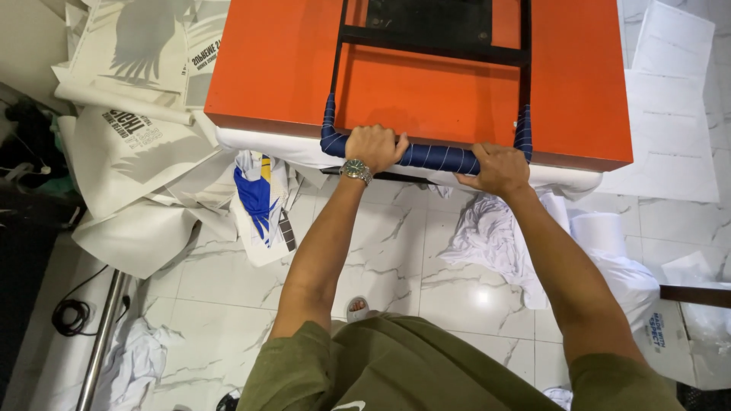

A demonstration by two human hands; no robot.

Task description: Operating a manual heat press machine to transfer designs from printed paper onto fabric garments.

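Orange metal fills the top of the view: a heat press lid (426, 91) lies flat, its navy cloth-wrapped handle bar (434, 157) along the near edge. The left hand (375, 147) and right hand (499, 168) each have their grip clamped on that bar. Printed paper sheets (137, 144) and white cloth (495, 236) litter the marble floor (388, 259).

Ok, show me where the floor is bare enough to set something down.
Bare marble floor shows between the forearms, below the wrapped handle that the left hand and right hand grip. It is bordered by printed sheets on one side and white cloth on the other. Both those sides are crowded.
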